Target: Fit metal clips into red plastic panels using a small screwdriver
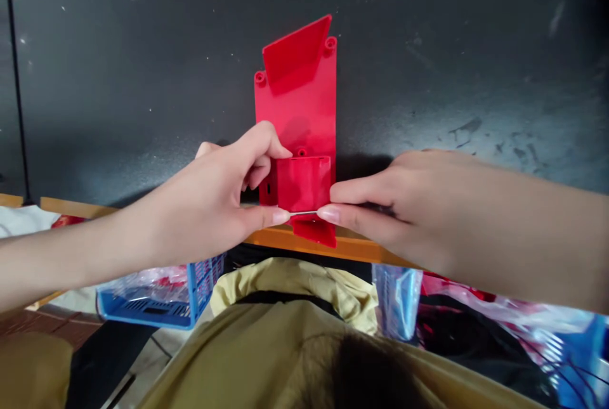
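Red plastic part (pixel 302 120), glossy, slanted flaps at far and near ends, boxy section between, set at the near edge of a dark table (pixel 143 47). Left hand (pixel 209 196), fingers curled, and right hand (pixel 409 196), thumb and forefinger nearly closed, grip that section by a thin silvery strip (pixel 303 213). Blue basket (pixel 192 292), near left: clear plastic, red contents.

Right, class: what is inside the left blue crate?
Inside the blue crate, clear plastic film covers something red. The left forearm hides part, so its shape cannot be told.
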The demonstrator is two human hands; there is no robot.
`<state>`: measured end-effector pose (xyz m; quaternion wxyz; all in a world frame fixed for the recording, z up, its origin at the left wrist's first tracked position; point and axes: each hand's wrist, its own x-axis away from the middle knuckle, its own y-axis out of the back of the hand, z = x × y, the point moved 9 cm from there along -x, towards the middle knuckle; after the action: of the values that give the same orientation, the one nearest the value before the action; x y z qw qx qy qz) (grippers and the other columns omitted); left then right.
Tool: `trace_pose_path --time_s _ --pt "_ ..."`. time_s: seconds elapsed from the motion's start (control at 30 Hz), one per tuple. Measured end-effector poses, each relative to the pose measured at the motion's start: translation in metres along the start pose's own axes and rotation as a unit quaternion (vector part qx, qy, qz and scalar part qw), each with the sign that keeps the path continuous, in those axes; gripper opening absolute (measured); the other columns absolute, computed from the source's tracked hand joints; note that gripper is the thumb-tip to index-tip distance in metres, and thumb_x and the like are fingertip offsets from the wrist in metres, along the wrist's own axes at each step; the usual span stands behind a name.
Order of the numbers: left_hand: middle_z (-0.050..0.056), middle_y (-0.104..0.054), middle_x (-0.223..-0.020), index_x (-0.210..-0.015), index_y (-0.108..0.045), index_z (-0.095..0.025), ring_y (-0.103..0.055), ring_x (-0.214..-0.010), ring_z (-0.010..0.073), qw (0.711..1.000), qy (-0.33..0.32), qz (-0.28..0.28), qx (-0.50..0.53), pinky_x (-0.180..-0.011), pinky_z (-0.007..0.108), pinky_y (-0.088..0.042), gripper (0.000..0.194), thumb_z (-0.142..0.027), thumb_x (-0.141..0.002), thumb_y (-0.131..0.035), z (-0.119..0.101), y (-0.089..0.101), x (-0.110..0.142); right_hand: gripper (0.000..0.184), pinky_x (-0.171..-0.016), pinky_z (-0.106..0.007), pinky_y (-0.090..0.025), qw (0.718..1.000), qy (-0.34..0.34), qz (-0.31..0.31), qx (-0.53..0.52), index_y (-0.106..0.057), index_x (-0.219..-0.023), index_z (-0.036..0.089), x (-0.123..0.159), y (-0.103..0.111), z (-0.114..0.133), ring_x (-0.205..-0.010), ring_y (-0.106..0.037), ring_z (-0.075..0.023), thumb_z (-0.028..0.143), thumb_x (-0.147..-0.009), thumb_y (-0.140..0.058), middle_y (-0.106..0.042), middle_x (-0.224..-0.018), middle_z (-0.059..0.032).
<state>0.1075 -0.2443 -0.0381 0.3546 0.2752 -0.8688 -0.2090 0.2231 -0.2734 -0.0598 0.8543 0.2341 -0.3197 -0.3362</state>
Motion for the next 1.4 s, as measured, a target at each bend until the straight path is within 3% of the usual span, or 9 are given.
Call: trace_pose_path --time_s 0.13,0.23,0.33,0.5,0.7,0.8,0.97,1.13,1.4 --pt "-0.005 -0.046 -0.083 -0.109 -0.047 -0.020 -0.044 -0.073 0.0105 0.998 -0.005 0.041 0.037 -0.079 0.031 -0.035 0.024 -0.017 -0.087 -0.057 0.001 -0.007 -0.002 0.042 -0.039 -0.031 -0.015 0.998 -0.029 0.030 -0.039 -0.064 -0.062 0.025 0.000 -0.006 -0.004 -0.030 -0.021 -0.0081 0.048 -0.093 -0.047 -0.035 -0.035 0.0037" --pt "-0.004 -0.051 -0.087 -0.103 -0.047 -0.022 -0.050 -0.080 0.0139 0.997 0.004 0.021 0.072 -0.080 0.033 -0.038 0.031 -0.023 -0.080 -0.066 0.007 -0.006 -0.005 0.048 -0.037 -0.030 -0.018 0.994 -0.076 0.055 -0.056 -0.061 -0.057 0.024 -0.001 -0.011 -0.008 -0.029 -0.028 -0.0083 0.052 -0.093 -0.047 -0.039 -0.035 0.0033" --pt "-0.006 -0.044 -0.075 -0.101 -0.049 -0.023 -0.046 -0.070 0.0139 0.998 0.015 -0.005 0.059 -0.071 0.032 -0.038 0.039 -0.031 -0.073 -0.075 0.013 -0.002 -0.006 0.049 -0.038 -0.028 -0.020 0.987 -0.135 0.069 -0.052 -0.059 -0.057 0.023 0.002 -0.014 -0.015 -0.032 -0.034 -0.0086 0.057 -0.091 -0.049 -0.041 -0.037 0.0036" --pt "-0.003 -0.048 -0.079 -0.113 -0.053 -0.020 -0.048 -0.072 0.0131 0.998 -0.005 0.006 0.066 -0.067 0.029 -0.041 0.036 -0.032 -0.082 -0.065 0.016 0.000 -0.002 0.050 -0.042 -0.024 -0.023 0.989 -0.104 0.003 -0.108 -0.057 -0.063 0.021 0.015 -0.004 -0.016 -0.042 -0.032 -0.0078 0.061 -0.092 -0.047 -0.037 -0.047 0.0050" --pt "-0.001 -0.055 -0.089 -0.118 -0.055 -0.019 -0.053 -0.079 0.0144 0.997 -0.041 -0.045 0.054 -0.078 0.032 -0.044 0.040 -0.037 -0.084 -0.066 0.016 0.002 0.006 0.050 -0.048 -0.023 -0.027 0.950 -0.120 -0.061 -0.282 -0.063 -0.092 0.019 0.038 -0.005 -0.031 -0.049 -0.031 -0.0085 0.064 -0.095 -0.040 -0.039 -0.057 0.0064" --pt "-0.002 -0.055 -0.086 -0.117 -0.056 -0.018 -0.052 -0.076 0.0141 0.996 -0.051 -0.072 0.019 -0.080 0.033 -0.042 0.041 -0.036 -0.083 -0.067 0.016 0.002 0.009 0.039 -0.053 -0.024 -0.033 0.960 -0.080 -0.071 -0.259 -0.060 -0.100 0.020 0.040 -0.005 -0.023 -0.055 -0.041 -0.0099 0.057 -0.094 -0.048 -0.052 -0.062 0.0046" --pt "0.001 -0.060 -0.092 -0.122 -0.055 -0.019 -0.057 -0.084 0.0154 0.994 -0.068 -0.076 0.045 -0.081 0.032 -0.045 0.032 -0.027 -0.090 -0.054 0.014 0.000 0.011 0.036 -0.057 -0.026 -0.036 0.974 -0.055 -0.099 -0.197 -0.068 -0.077 0.020 0.035 0.004 -0.014 -0.061 -0.049 -0.0124 0.052 -0.090 -0.057 -0.061 -0.067 0.0015" --pt "0.003 -0.063 -0.099 -0.126 -0.052 -0.020 -0.059 -0.091 0.0172 0.993 -0.074 -0.091 0.020 -0.091 0.037 -0.044 0.037 -0.025 -0.089 -0.054 0.013 0.003 0.016 0.026 -0.064 -0.026 -0.043 0.976 -0.043 -0.097 -0.190 -0.074 -0.084 0.022 0.024 0.005 -0.009 -0.069 -0.061 -0.0150 0.046 -0.087 -0.063 -0.072 -0.079 -0.0003" --pt "0.001 -0.062 -0.098 -0.126 -0.047 -0.019 -0.059 -0.094 0.0198 0.997 -0.047 -0.067 -0.012 -0.099 0.044 -0.032 0.041 -0.033 -0.088 -0.058 0.014 -0.004 0.018 0.021 -0.059 -0.024 -0.037 0.985 0.018 -0.126 -0.114 -0.070 -0.079 0.021 0.020 0.015 0.003 -0.057 -0.054 -0.0095 0.038 -0.089 -0.063 -0.068 -0.068 0.0024"
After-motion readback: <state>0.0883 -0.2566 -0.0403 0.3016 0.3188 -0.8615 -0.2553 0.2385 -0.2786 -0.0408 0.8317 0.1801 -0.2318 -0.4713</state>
